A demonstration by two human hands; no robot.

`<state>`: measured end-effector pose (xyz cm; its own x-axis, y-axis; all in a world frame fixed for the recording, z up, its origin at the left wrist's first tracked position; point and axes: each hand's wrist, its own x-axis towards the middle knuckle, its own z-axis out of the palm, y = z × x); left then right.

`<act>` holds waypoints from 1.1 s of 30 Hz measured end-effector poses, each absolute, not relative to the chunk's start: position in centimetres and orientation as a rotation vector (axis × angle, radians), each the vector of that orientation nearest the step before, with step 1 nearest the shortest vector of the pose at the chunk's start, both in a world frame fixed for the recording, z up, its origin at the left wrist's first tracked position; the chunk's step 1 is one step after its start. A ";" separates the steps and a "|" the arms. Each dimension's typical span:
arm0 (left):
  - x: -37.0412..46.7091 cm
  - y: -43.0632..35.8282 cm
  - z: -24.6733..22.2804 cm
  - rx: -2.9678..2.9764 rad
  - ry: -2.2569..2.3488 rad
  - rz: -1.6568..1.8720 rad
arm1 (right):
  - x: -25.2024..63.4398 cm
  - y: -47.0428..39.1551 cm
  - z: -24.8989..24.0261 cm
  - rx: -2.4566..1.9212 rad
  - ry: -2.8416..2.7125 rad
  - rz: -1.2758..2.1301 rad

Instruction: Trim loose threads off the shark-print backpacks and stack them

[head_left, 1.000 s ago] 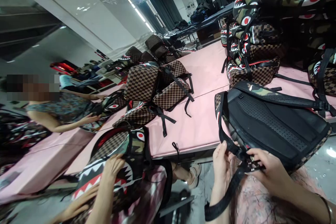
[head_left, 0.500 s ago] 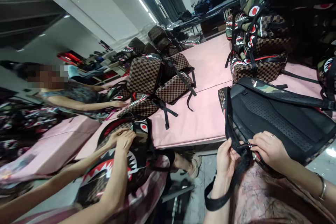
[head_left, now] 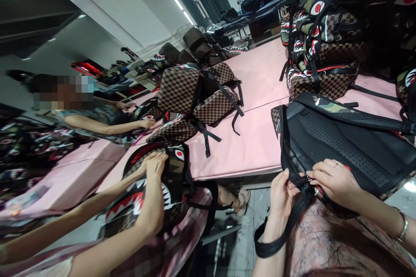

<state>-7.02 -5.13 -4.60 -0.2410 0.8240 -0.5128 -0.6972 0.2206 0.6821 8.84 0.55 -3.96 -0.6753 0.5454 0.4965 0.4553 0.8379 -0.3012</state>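
A backpack (head_left: 341, 138) lies back panel up at the right, partly on the pink table and partly over my lap; its back is black padding with perforated strips. My left hand (head_left: 282, 192) is closed on a black strap (head_left: 276, 244) at the backpack's near corner, and the strap's loose end loops down over my wrist. Close beside it, my right hand (head_left: 334, 181), with a ring on one finger, pinches at the same strap junction. A small shiny piece shows between the two hands, too small to name.
Checkered backpacks (head_left: 180, 88) cluster on the pink table (head_left: 250, 138). More shark-mouth backpacks (head_left: 325, 73) are stacked at the right. A co-worker's hands (head_left: 156, 164) rest on a camouflage backpack (head_left: 175, 173) at my left; another person (head_left: 97, 114) sits beyond.
The view has shifted slightly. My hands stay at the strap junction with almost the same grip. The far person's arms and the near co-worker's forearms have moved a little.
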 end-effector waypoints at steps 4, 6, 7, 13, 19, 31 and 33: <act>-7.2 -5.3 -4.8 0.142 1.135 1.422 | 8.8 0.5 -3.9 -0.724 -2.430 0.177; -7.3 -5.3 -4.8 0.145 1.133 1.421 | 9.0 0.4 -4.1 -0.732 -2.399 0.205; -7.3 -5.3 -4.8 0.151 1.127 1.422 | 9.0 0.4 -4.3 -0.738 -2.376 0.232; -7.0 -5.4 -4.3 0.186 1.100 1.423 | 8.8 0.2 -4.1 -0.725 -2.378 0.329; -7.3 -5.7 -4.3 0.145 1.096 1.442 | 8.7 0.0 -4.2 -0.786 -2.215 0.547; -7.3 -9.9 -7.0 0.360 1.437 1.487 | 6.4 -3.0 -6.1 -1.249 -2.115 1.117; -7.2 -11.7 -8.5 0.561 1.645 1.462 | 6.1 -2.8 -6.1 -1.259 -2.025 1.201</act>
